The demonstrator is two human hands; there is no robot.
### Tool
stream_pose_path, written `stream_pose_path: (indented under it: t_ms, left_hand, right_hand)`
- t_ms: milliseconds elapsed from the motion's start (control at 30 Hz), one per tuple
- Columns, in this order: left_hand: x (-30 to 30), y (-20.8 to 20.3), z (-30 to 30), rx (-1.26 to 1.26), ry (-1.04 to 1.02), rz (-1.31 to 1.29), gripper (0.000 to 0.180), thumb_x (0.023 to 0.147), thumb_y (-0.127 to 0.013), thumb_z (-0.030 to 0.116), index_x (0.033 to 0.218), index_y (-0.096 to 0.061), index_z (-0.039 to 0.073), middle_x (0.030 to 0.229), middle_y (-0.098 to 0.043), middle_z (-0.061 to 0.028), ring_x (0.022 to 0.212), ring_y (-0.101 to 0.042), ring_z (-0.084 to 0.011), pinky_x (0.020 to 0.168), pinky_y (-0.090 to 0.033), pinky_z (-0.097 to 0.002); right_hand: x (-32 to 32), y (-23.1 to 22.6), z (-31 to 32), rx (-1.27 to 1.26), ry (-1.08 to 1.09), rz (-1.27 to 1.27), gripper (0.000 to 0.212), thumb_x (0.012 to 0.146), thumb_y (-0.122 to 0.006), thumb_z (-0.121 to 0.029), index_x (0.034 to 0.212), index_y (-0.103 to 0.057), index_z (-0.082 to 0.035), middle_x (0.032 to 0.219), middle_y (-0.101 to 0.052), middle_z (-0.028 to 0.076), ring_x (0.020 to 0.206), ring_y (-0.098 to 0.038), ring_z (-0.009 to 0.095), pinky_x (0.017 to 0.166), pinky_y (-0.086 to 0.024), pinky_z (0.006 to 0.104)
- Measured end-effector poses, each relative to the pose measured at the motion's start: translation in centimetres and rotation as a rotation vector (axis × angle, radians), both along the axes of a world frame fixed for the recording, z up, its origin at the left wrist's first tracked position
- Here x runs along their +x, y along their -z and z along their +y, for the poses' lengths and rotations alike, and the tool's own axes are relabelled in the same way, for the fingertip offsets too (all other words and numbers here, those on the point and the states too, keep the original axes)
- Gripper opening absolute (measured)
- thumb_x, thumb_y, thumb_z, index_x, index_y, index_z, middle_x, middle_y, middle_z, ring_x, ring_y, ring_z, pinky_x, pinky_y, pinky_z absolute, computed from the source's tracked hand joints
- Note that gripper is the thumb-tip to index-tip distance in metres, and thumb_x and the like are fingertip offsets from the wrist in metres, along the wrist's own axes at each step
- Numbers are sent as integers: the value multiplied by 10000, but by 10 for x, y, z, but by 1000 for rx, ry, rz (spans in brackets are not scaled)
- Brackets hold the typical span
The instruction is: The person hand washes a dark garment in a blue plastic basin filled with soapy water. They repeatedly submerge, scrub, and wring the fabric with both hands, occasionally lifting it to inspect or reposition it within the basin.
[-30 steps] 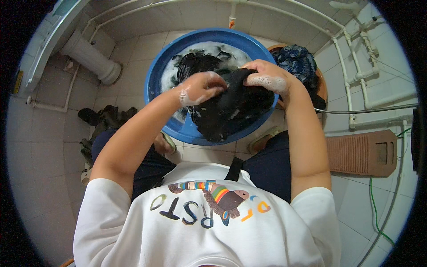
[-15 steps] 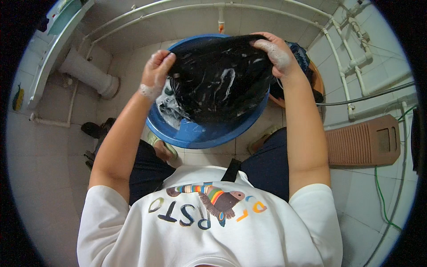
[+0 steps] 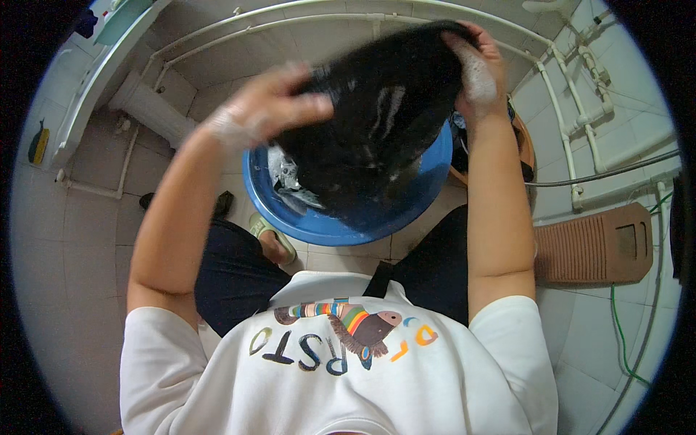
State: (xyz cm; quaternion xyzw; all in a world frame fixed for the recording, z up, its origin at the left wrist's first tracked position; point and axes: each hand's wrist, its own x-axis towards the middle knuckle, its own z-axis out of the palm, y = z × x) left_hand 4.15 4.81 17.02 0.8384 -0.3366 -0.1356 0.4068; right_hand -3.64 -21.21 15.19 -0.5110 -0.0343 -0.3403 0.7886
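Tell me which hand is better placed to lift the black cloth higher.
Likely the right hand: it grips the black cloth by its upper corner, while the blurred left hand looks open.

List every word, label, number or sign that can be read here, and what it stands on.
White shirt: large letters next to a striped animal figure, upside down in this view; legible, but I won't copy the wording.
Black cloth: pale streaks, no readable text.
Brown washboard: no lettering can be made out.
Small yellow and dark thing on the left wall: too small to tell.
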Motion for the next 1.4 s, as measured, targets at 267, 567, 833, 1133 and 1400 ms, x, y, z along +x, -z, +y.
stream_pose_path:
  t_ms: [267,567,833,1133,1400]
  left_hand:
    - [3,159,35,413,380,126,374,694,-671,213,972,-541,-1,936,-602,-131,916,-541,-303,832,-394,-340]
    - [55,72,28,761,-228,-465,183,774,-537,179,930,-572,90,861,-605,-128,816,-588,-279,697,-460,-390]
    - [69,-51,20,-591,-249,-129,203,768,-562,168,908,-588,23,806,-595,-87,758,-562,-178,726,-434,-350]
    - [32,-56,23,-912,-162,723,222,815,-469,220,853,-592,39,816,-598,-107,786,-539,-227,767,-417,-377]
    - [86,118,13,-657,-627,1321,326,870,-311,225,1037,-510,27,1078,-537,-148,979,-502,-257,974,-288,-399]
  right_hand:
    - [14,29,-3,19,-52,26,238,711,-507,82,920,-553,-22,821,-603,78,738,-585,169,700,-486,267]
    - [16,43,-53,189,239,110,203,758,-487,16,954,-513,-33,933,-559,101,838,-552,220,750,-469,345]
    - [1,6,-47,441,242,37,269,810,-459,-55,1068,-491,13,1052,-532,149,969,-508,302,857,-414,411]
    - [-21,-1,-23,311,-155,522,270,742,-533,-217,931,-570,-27,914,-586,121,804,-552,258,763,-448,343]
    - [48,180,-40,334,-92,876,386,758,-525,-231,1064,-501,1,1135,-501,150,988,-482,278,876,-354,373]
